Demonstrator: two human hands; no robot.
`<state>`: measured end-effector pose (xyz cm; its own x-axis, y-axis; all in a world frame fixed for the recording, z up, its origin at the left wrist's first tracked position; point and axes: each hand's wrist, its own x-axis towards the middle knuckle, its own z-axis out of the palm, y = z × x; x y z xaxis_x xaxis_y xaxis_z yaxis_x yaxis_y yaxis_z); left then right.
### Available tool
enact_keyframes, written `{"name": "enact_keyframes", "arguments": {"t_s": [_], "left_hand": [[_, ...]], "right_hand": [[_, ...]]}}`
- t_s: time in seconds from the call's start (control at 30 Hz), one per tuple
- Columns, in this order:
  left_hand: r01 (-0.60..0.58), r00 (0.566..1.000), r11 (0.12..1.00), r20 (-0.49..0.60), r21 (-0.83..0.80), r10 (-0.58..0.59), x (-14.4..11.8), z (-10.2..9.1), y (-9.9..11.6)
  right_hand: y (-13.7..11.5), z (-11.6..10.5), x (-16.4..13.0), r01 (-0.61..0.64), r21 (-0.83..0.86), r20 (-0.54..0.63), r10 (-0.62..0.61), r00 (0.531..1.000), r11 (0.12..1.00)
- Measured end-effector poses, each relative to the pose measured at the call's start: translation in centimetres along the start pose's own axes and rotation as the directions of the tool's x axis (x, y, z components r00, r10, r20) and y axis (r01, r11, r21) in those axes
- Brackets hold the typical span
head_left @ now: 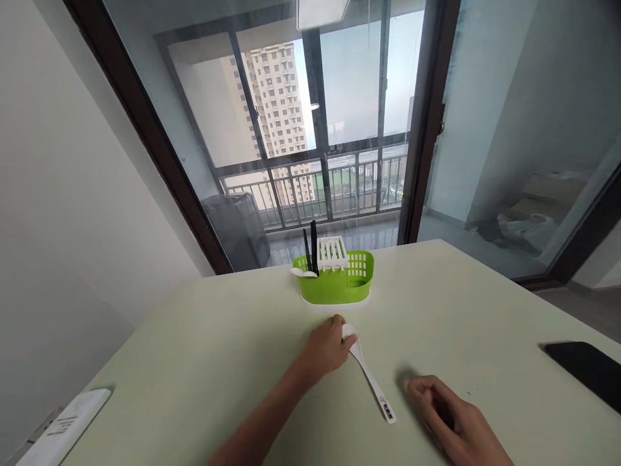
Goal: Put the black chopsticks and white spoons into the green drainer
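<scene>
A long-handled white soup spoon (371, 378) lies on the table, its handle end marked with print and pointing toward me. My left hand (328, 346) is closed at the spoon's bowl, thumb on the near side and fingers on the far side, partly hiding it. To the right of the handle, my right hand (451, 417) hovers close to the tabletop, thumb and fingertips curled together with nothing visible in them. Beyond my left hand stands a green utensil basket (330, 288) with a white slotted rack (332, 252). Black chopsticks (314, 246) and another white spoon (305, 273) are in its left part.
The pale green table (233, 330) ends in front of a glass door. A black flat object (587, 372), perhaps a phone, lies at the right edge. At the left edge lies a white packet (68, 424) with print. A wall rises on the left.
</scene>
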<state>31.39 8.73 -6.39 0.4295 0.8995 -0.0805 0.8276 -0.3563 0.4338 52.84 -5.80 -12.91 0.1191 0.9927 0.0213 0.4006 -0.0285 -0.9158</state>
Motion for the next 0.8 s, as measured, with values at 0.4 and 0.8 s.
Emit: {"name": "enact_keyframes", "arguments": {"t_s": [0.4,0.8], "left_hand": [[-0.125,0.987,0.966,0.074,-0.225,0.144,-4.0,-11.0,1.9],[-0.079,0.579,0.962,-0.774,0.261,0.257,-3.8,-25.6,0.3]], "right_hand": [[0.6,-0.1,0.0,-0.017,-0.022,0.088,0.019,0.996,1.000],[0.1,-0.2,-0.1,0.015,-0.013,0.072,-0.014,0.997,1.000]]}}
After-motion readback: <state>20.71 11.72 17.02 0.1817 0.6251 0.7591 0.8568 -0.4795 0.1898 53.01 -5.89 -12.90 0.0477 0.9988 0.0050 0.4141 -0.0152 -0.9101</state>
